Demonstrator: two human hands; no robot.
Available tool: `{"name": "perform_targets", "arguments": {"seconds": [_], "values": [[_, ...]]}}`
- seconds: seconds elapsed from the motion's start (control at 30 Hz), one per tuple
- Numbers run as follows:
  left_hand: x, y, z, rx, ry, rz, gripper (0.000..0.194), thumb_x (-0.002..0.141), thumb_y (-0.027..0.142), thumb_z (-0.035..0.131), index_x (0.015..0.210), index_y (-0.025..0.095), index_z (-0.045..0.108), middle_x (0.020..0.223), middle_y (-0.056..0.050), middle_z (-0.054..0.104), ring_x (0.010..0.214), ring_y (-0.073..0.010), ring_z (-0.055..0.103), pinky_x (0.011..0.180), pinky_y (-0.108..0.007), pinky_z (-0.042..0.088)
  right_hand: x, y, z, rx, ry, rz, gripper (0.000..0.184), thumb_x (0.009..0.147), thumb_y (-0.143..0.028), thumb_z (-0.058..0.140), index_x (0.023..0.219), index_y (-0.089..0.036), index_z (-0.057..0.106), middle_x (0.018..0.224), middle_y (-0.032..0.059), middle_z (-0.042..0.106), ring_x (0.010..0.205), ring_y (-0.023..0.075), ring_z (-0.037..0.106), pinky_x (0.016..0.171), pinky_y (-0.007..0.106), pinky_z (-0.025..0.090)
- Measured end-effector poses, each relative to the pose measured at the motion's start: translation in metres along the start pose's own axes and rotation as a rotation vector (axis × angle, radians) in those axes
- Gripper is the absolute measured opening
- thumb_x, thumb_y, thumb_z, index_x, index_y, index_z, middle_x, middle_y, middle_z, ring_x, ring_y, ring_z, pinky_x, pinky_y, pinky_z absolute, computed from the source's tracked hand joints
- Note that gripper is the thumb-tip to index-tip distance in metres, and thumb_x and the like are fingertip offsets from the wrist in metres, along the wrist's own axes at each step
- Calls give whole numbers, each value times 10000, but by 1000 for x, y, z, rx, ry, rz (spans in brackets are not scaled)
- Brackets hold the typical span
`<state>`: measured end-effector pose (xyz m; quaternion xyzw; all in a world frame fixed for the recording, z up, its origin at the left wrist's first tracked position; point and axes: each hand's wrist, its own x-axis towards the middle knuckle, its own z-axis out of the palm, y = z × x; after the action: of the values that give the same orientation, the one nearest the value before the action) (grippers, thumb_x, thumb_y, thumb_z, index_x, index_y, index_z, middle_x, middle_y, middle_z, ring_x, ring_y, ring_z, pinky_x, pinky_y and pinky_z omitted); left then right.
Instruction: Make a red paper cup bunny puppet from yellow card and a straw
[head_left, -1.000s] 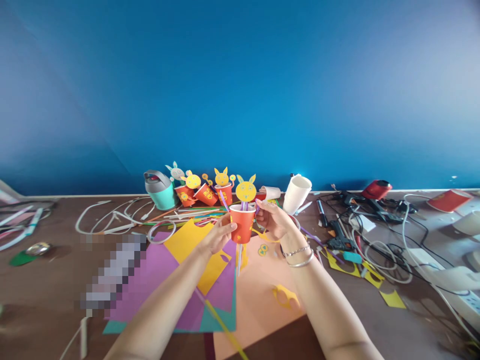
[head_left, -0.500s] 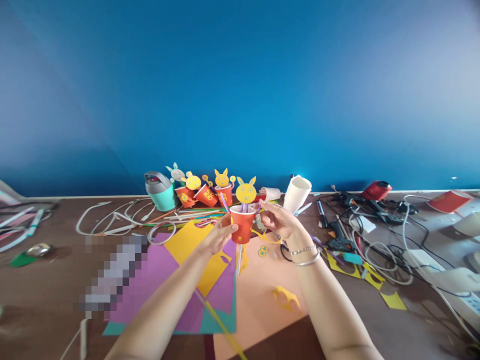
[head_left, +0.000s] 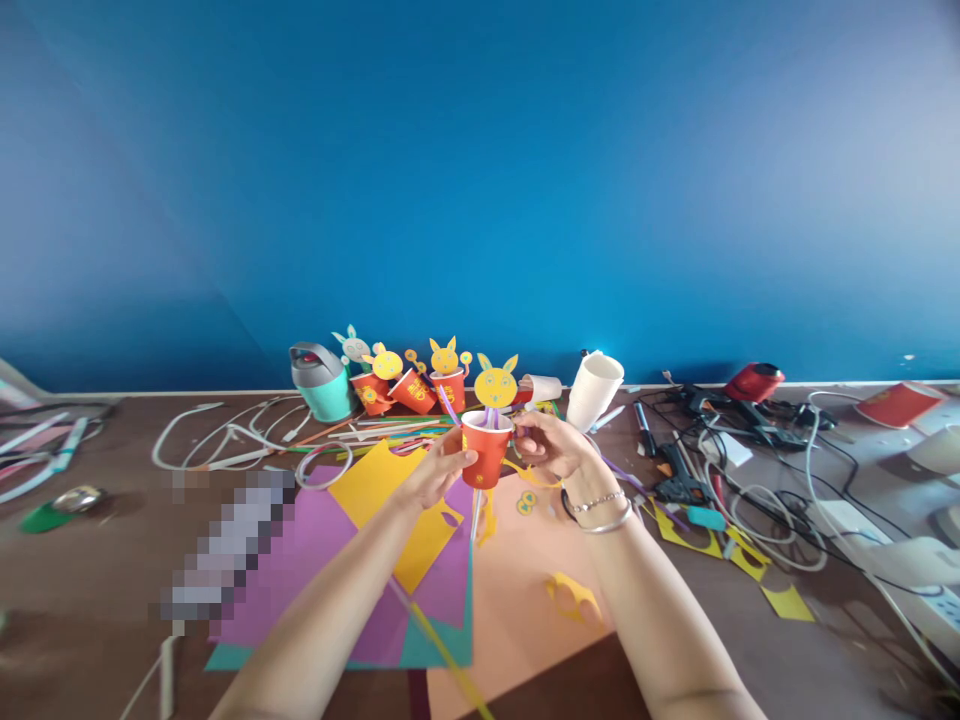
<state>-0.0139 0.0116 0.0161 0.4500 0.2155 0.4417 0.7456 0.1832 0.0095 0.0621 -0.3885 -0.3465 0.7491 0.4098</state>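
My left hand (head_left: 439,470) is wrapped round the left side of a red paper cup (head_left: 486,462) and holds it upright above the paper sheets. A yellow paper animal face (head_left: 496,388) with two pointed ears stands over the cup on purple stems. Another purple strip (head_left: 448,403) sticks up at the cup's left rim. At the right rim, my right hand (head_left: 553,445) is closed with its fingertips pinched together. Whatever lies between those fingertips is hidden. Beneath the hands are a purple sheet (head_left: 300,570), a yellow sheet (head_left: 424,550) and a peach sheet (head_left: 510,600).
Several red cups with yellow faces (head_left: 448,385) stand or lean by the wall, beside a teal lidded container (head_left: 328,395). A white cup stack (head_left: 595,390) is behind my right hand. Glue guns (head_left: 679,475), tangled cables and a power strip (head_left: 855,525) lie at right.
My right hand has dropped slightly, and its fingers have curled closer to the cup's right rim. The purple strip seen there before is now hidden. The cup and face have shifted slightly right.
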Motion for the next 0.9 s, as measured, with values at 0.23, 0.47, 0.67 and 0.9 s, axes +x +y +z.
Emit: {"name": "perform_targets", "arguments": {"seconds": [0.23, 0.47, 0.67, 0.9], "values": [[0, 3, 4, -54, 53, 20, 523, 647, 286, 786, 1136, 196, 625, 942, -67, 730, 903, -238, 675, 854, -337, 487, -6, -4, -2, -79, 17, -180, 342, 756, -526, 614, 771, -185, 599, 449, -61, 489, 377, 51, 332, 382, 203, 208], [3, 0, 11, -73, 145, 101, 545, 673, 231, 771, 1182, 240, 576, 1077, -56, 695, 1014, -231, 636, 859, -321, 487, -5, 3, 11, -318, 62, -222, 351, 685, -419, 742, 943, -212, 622, 818, 15, 653, 699, 124, 600, 525, 200, 431], [5, -2, 12, -32, 131, 108, 516, 656, 206, 783, 1140, 238, 607, 1117, -58, 679, 1072, -248, 605, 885, -336, 466, -2, 6, 19, -303, -28, -195, 434, 644, -370, 776, 1016, -213, 618, 868, 27, 677, 774, 175, 644, 753, 325, 520], [11, 4, -3, -73, 325, 190, 342, 725, 416, 709, 969, 176, 696, 839, -36, 713, 712, -128, 630, 681, -238, 465, -3, 4, 13, -343, -11, -168, 332, 664, -387, 749, 916, -192, 655, 869, 36, 681, 787, 187, 649, 738, 312, 519]]}}
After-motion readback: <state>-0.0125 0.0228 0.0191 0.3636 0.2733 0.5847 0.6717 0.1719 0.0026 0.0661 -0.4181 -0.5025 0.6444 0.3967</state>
